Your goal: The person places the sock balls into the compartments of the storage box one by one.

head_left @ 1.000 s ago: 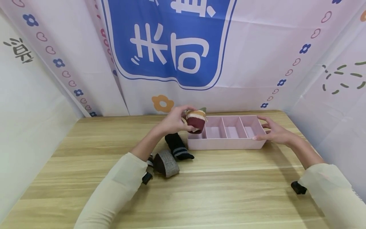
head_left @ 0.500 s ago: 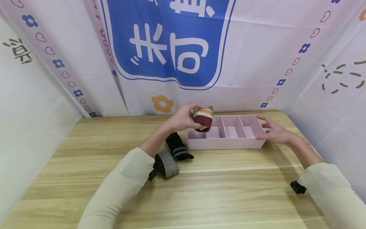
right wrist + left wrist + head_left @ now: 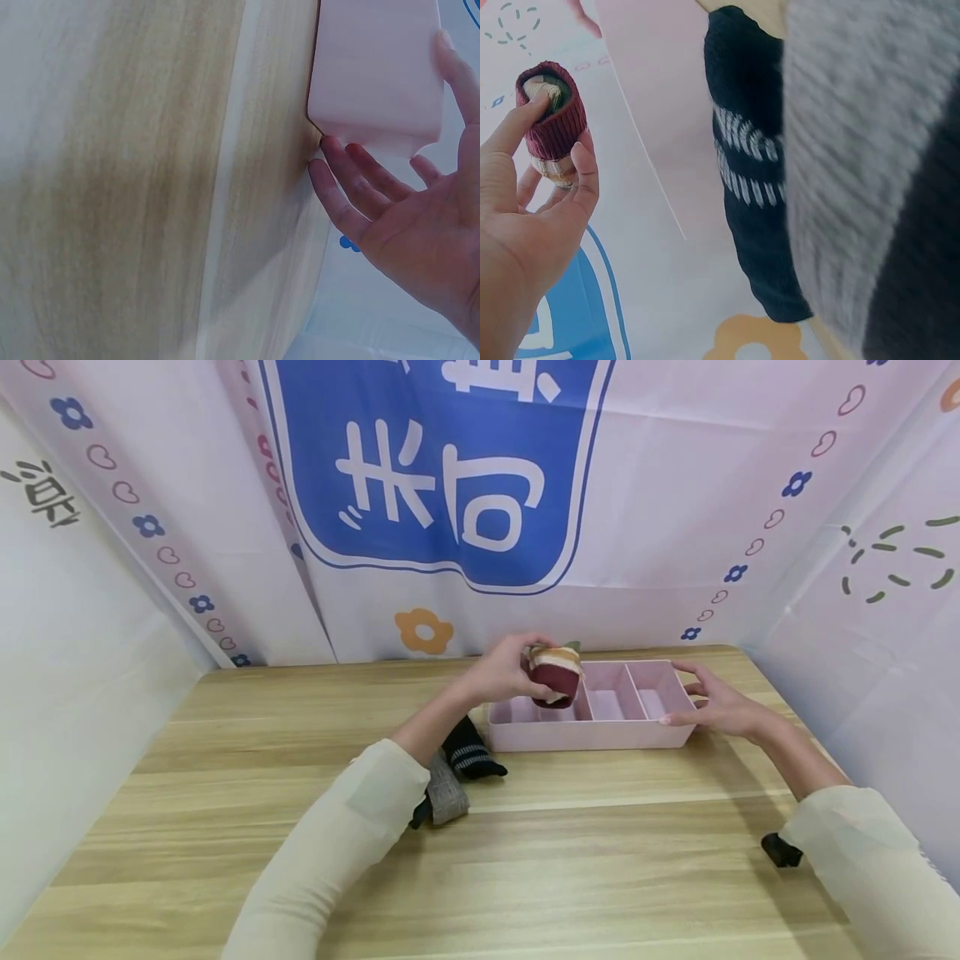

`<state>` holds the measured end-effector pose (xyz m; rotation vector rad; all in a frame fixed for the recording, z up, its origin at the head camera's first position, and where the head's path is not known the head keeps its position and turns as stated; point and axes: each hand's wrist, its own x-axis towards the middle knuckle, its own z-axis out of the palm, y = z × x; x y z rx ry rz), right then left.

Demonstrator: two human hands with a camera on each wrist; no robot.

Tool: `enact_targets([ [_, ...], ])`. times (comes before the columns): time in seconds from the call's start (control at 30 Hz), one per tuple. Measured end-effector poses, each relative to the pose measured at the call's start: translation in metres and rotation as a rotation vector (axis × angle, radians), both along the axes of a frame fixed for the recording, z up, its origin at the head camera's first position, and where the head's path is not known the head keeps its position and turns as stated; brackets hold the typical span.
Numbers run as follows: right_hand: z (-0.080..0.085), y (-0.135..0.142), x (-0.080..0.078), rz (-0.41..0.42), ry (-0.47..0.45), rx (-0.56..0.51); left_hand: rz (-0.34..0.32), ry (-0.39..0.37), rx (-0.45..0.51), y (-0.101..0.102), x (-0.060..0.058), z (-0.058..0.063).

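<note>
My left hand (image 3: 498, 672) holds a rolled maroon sock (image 3: 557, 683) with cream and orange bands and a bit of green between thumb and fingers. In the left wrist view the thumb presses into the open end of the roll (image 3: 555, 127). The sock hangs over the left part of a pink divided box (image 3: 585, 737), in front of its second compartment from the left. At the box's right end my right hand (image 3: 720, 703) grips it, thumb at the front rim, the other fingers on the end wall. In the right wrist view those fingers touch the lower corner.
Left of the box lies a black sock (image 3: 471, 756) with grey stripes. A rolled grey and dark sock (image 3: 450, 795) sits nearer, partly behind the left sleeve. The wooden table (image 3: 600, 877) meets a printed cloth backdrop (image 3: 637, 568) behind the box.
My left hand has carried the rolled maroon sock to the right, along the box from its left end. The left sleeve now covers more of the grey sock. My right hand stays put.
</note>
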<state>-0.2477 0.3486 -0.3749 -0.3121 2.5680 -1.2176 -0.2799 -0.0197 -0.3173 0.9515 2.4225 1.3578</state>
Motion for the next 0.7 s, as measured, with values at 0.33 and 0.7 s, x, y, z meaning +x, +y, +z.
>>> enact_targets([
  [0.33,-0.001,0.001,0.000,-0.003,-0.009,-0.004,-0.040,0.008,-0.014,0.021,-0.002,-0.002],
  [0.7,-0.002,0.002,-0.002,-0.002,-0.006,-0.007,-0.047,0.035,-0.042,0.046,-0.004,-0.006],
])
